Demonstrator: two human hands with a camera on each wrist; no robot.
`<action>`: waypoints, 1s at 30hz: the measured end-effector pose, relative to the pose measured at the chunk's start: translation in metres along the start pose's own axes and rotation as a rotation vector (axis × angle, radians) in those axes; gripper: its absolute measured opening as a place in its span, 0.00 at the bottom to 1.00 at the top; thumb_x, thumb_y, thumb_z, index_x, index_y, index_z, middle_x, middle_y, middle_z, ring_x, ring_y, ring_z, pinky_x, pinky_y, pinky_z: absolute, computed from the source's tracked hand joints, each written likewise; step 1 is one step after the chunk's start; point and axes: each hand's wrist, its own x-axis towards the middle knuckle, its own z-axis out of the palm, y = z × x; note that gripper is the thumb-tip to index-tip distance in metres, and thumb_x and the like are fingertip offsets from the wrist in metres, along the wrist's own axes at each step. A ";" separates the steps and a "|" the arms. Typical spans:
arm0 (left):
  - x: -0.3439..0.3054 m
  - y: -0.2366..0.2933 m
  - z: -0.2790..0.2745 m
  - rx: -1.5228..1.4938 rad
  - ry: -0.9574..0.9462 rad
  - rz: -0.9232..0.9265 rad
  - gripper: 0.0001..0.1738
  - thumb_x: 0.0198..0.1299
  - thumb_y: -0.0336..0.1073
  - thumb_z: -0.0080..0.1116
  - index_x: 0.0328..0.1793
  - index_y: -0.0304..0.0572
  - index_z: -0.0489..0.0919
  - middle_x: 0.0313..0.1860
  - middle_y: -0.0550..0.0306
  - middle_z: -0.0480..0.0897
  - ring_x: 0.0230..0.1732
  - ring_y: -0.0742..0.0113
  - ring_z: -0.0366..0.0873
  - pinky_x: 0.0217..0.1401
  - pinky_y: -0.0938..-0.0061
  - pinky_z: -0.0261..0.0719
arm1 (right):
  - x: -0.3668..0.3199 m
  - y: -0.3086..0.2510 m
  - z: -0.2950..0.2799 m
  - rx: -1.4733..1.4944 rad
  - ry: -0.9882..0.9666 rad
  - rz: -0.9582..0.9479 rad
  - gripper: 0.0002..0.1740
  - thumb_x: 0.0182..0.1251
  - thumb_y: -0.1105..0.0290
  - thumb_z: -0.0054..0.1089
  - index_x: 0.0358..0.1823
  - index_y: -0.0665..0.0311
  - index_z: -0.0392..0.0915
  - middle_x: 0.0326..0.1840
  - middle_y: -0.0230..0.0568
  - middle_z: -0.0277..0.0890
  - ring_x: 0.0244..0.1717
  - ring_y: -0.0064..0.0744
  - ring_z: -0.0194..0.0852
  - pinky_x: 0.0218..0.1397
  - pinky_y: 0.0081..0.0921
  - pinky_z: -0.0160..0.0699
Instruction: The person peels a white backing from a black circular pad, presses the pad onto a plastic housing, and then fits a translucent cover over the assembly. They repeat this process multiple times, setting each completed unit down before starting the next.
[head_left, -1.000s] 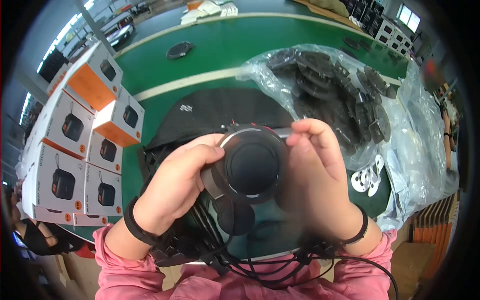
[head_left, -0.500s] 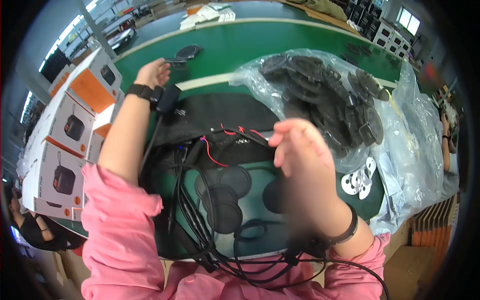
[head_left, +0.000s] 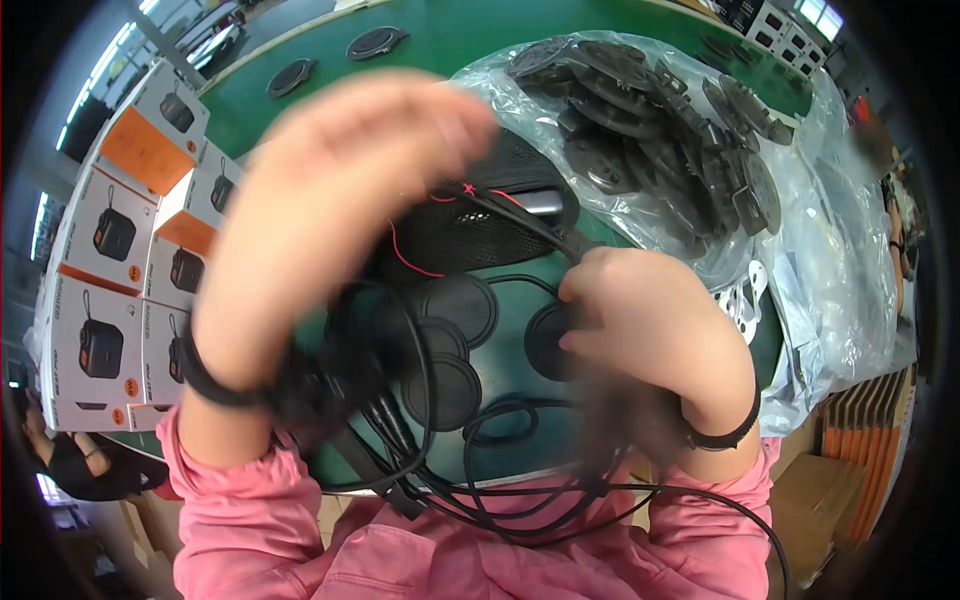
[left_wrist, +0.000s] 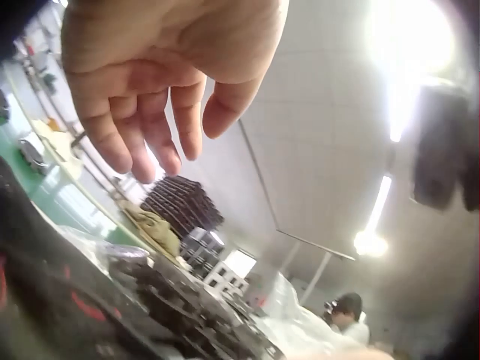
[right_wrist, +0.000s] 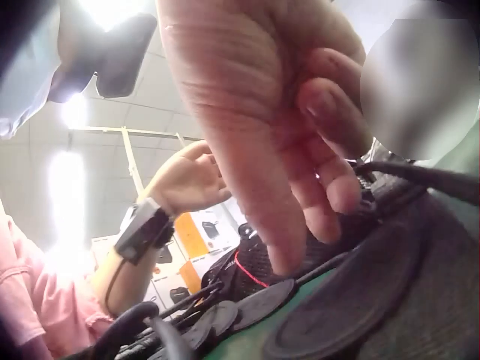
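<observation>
My left hand [head_left: 360,160] is blurred in the head view, raised over the black mesh piece [head_left: 455,240] with red threads. Its fingers hang loosely bent with nothing between them in the left wrist view. Low on the right, my right hand [head_left: 650,310] overlaps the edge of a flat black disc [head_left: 548,342]. Its fingers [right_wrist: 285,240] are relaxed above that disc in the right wrist view and hold nothing visible. More black discs [head_left: 443,390] lie overlapping to the left. Two round black parts [head_left: 378,43] rest apart on the far green table.
An open plastic bag [head_left: 480,80] holds a heap of black round parts [head_left: 660,130] at the right. White speaker boxes [head_left: 110,240] are stacked at the left. Black cables [head_left: 490,500] loop across the front edge. White cutouts [head_left: 748,295] lie by the bag.
My left hand carried a round black part from the middle to the far left table and let it go beside another, then came back empty. My right hand has lowered towards the disc.
</observation>
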 end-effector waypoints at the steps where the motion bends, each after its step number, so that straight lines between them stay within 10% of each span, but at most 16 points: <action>1: -0.015 -0.001 0.012 0.063 -0.028 0.083 0.11 0.54 0.33 0.50 0.41 0.35 0.77 0.40 0.57 0.77 0.40 0.71 0.72 0.43 0.79 0.68 | -0.001 0.001 0.002 0.000 0.007 0.006 0.10 0.41 0.69 0.60 0.26 0.65 0.73 0.26 0.43 0.70 0.32 0.43 0.71 0.34 0.32 0.70; 6: -0.038 -0.015 0.033 0.177 -0.097 0.251 0.10 0.47 0.23 0.54 0.38 0.35 0.77 0.33 0.54 0.76 0.33 0.72 0.72 0.32 0.82 0.68 | 0.000 0.002 0.010 0.002 0.011 -0.023 0.09 0.39 0.70 0.59 0.21 0.65 0.70 0.27 0.44 0.71 0.31 0.47 0.69 0.33 0.35 0.69; 10: -0.039 -0.008 0.031 0.136 -0.303 -0.203 0.04 0.49 0.26 0.58 0.32 0.33 0.78 0.28 0.58 0.77 0.27 0.78 0.71 0.30 0.83 0.68 | 0.012 -0.010 -0.007 0.292 -0.062 -0.010 0.06 0.41 0.76 0.59 0.21 0.65 0.71 0.24 0.39 0.72 0.25 0.35 0.71 0.28 0.26 0.69; 12: -0.040 -0.011 0.036 0.000 -0.156 -0.210 0.04 0.50 0.27 0.58 0.30 0.33 0.77 0.29 0.59 0.77 0.30 0.79 0.71 0.32 0.84 0.69 | 0.012 -0.021 -0.007 0.771 0.353 0.055 0.05 0.44 0.78 0.59 0.24 0.65 0.72 0.17 0.36 0.67 0.17 0.24 0.69 0.21 0.19 0.67; 13: -0.039 -0.024 0.040 -0.002 -0.059 0.009 0.05 0.51 0.29 0.59 0.33 0.35 0.77 0.25 0.60 0.76 0.24 0.79 0.72 0.26 0.86 0.70 | 0.015 -0.018 0.000 0.829 0.446 0.007 0.06 0.46 0.79 0.62 0.26 0.65 0.74 0.20 0.32 0.69 0.19 0.15 0.69 0.19 0.12 0.66; 21: -0.037 -0.038 0.050 -0.297 0.201 0.064 0.08 0.49 0.25 0.60 0.36 0.33 0.76 0.33 0.57 0.76 0.34 0.75 0.76 0.37 0.84 0.74 | 0.020 -0.018 0.002 0.835 0.542 -0.155 0.09 0.47 0.80 0.60 0.32 0.67 0.78 0.31 0.35 0.75 0.24 0.16 0.73 0.19 0.09 0.67; 30: -0.036 -0.037 0.045 -0.091 0.263 0.258 0.08 0.47 0.23 0.60 0.35 0.34 0.78 0.31 0.56 0.77 0.31 0.72 0.75 0.34 0.81 0.73 | 0.021 -0.020 0.007 0.746 0.627 -0.169 0.05 0.49 0.79 0.60 0.30 0.67 0.79 0.23 0.35 0.74 0.20 0.17 0.69 0.19 0.13 0.64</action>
